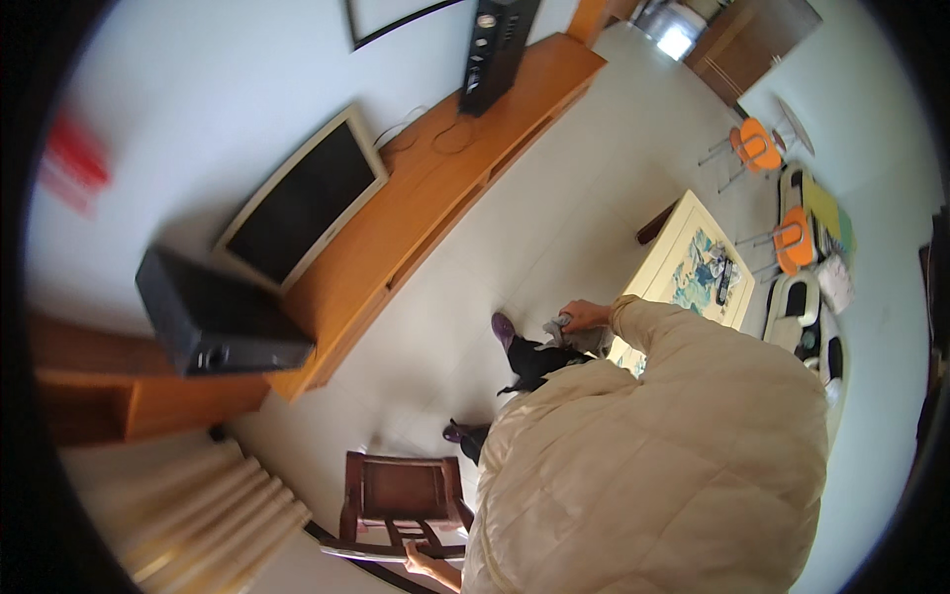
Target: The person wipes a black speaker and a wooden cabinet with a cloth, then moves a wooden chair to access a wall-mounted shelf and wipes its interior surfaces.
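Note:
My right hand [584,316] is closed around a crumpled grey cloth [590,339]. It is above the floor, beside the edge of a cream coffee table [647,261] with a painted top. My left hand [420,560] grips the top rail [371,550] of a dark wooden chair, whose brown seat [410,487] faces up. Both of my arms come from a puffy beige jacket [668,445] that fills the lower right. My dark purple shoes [503,327] stand on the tiled floor between the chair and the table.
A long wooden TV cabinet [438,200] runs along the wall, bearing a monitor [300,204], a black speaker [223,315] and another black unit [493,56]. Curtains [215,520] hang behind the chair. Orange folding stools [794,241] and a sofa [794,304] stand past the coffee table, which holds a remote control [724,282].

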`<state>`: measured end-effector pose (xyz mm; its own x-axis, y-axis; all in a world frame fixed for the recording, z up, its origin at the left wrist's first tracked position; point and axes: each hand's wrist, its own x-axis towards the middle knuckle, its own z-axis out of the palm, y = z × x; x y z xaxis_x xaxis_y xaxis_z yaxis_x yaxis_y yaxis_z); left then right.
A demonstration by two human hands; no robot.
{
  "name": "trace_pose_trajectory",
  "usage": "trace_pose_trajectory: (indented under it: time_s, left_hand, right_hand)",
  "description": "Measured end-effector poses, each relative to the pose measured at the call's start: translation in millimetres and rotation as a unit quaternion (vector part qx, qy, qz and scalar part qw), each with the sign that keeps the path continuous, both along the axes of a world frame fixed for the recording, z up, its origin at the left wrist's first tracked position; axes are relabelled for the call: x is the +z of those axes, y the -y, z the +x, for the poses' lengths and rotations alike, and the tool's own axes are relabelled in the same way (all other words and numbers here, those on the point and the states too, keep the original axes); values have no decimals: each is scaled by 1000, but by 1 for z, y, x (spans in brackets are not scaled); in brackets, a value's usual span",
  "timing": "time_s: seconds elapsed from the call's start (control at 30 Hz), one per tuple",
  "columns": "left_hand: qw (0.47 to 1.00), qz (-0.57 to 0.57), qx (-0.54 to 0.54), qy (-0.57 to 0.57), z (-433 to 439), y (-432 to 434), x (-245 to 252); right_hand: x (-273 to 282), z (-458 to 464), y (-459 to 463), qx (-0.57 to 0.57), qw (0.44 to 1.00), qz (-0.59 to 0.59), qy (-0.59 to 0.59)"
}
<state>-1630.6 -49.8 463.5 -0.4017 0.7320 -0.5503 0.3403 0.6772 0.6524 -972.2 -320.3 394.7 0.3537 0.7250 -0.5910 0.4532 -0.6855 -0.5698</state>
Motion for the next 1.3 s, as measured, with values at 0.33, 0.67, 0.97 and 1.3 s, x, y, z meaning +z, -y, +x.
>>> trace_pose_trajectory:
  time_s: [0.33,0.67,0.97,1.3]
  left_hand:
    - [971,-47,-231,31,370,-46,-12]
    - [910,-82,-406,13,561,-74,-17]
    - [889,-112,-444,11,723,-31,-27]
    - [867,-131,-480,-16,885,34,-15]
  right_hand:
    - [45,277,191,-245,949,-122,153]
    - [69,406,252,-304,917,-73,247]
    - [96,559,218,-287,939,-61,178]
    - [53,635,331,-257,948,-24,184]
